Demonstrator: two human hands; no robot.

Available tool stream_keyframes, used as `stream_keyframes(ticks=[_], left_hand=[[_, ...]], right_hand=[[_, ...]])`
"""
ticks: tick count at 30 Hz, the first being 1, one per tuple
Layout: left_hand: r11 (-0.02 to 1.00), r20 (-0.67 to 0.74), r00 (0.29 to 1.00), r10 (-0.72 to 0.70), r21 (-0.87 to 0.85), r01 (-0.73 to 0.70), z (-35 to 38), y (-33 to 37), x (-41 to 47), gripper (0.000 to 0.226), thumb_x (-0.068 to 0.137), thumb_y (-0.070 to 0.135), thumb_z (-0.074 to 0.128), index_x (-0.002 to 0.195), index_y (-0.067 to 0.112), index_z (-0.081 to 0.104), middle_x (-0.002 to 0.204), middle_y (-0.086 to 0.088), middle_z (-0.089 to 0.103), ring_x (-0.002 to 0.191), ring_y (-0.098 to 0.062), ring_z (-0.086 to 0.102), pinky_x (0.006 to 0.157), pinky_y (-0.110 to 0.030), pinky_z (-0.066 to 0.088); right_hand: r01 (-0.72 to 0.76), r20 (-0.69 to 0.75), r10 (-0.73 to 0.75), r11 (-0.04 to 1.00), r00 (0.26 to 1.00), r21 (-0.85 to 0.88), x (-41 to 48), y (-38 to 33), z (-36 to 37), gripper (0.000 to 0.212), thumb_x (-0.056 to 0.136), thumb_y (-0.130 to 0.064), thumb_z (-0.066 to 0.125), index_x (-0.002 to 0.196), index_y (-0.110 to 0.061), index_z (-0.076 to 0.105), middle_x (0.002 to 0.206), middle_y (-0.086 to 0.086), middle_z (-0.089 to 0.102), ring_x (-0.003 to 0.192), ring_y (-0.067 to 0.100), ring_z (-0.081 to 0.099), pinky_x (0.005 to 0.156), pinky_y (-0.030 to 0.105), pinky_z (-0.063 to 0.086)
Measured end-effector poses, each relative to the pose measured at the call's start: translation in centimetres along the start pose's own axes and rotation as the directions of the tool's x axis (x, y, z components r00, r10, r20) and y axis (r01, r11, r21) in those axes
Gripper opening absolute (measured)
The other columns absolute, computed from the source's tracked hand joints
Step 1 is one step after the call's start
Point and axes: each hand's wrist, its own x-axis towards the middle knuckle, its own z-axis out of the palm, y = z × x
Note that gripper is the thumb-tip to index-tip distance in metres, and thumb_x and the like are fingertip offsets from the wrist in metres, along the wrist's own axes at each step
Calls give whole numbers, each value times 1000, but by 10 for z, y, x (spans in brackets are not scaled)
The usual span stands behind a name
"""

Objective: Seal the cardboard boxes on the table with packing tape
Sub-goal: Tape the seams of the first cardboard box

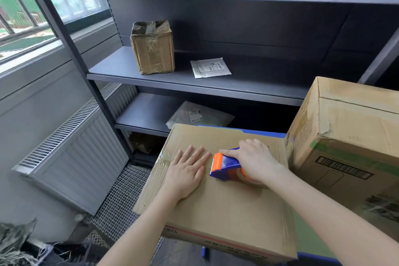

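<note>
Left hand flat, fingers straight, pressing top of flat cardboard box. Right hand clenched around blue-orange tape dispenser, resting on same box top. Tape strip apparently along left edge, glare obscures. Second box just beside, right.

On the flat box, my left hand lies left of the tape dispenser; a taller box stands by the tabletop's right edge.

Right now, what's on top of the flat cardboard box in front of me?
Your left hand lies flat on the cardboard box, and your right hand grips a blue tape dispenser resting there. The hand covers most of its tape roll.
</note>
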Motion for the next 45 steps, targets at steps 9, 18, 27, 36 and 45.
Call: stream_keyframes(ticks=[9,18,27,36,45], left_hand=[[999,29,999,-43,-22,43,-5,-28,-1,77,72,56,-19,146,47,-1,156,21,-3,145,-11,-8,117,-34,-9],[998,6,999,-47,-38,47,-4,-26,-3,70,73,55,-16,143,49,-4,155,22,0,145,-9,-6,117,-32,-8],[997,36,997,-74,-16,74,-8,-18,1,63,85,53,-5,146,46,3,157,19,0,146,-11,-7,117,-36,-8],[998,-5,998,60,8,-60,0,56,18,53,101,30,18,151,31,-1,157,17,-3,145,-12,-10,117,-36,-11],[993,-38,993,109,-33,-110,6,23,5,72,80,49,-11,149,35,6,155,20,5,146,-11,-3,114,-27,-13]], right_hand=[[-2,2,2,1000,1000,15,13,-19,-5,59,98,-17,36,145,-46,17,113,6,47,111,26,43,91,31,31],[46,-13,-45,996,999,78,-1,-2,-2,59,98,-16,30,144,-50,16,93,2,30,107,28,42,91,34,33],[-23,-6,23,999,1000,36,-33,41,2,65,99,-10,28,143,-54,6,106,5,43,108,26,41,86,33,32],[-40,9,40,999,999,-12,-33,36,2,59,100,-16,32,145,-47,12,118,9,44,115,28,39,91,33,30],[-8,11,8,1000,1000,-12,-20,14,-7,59,97,-12,31,145,-45,19,105,8,46,112,29,44,94,35,30]])
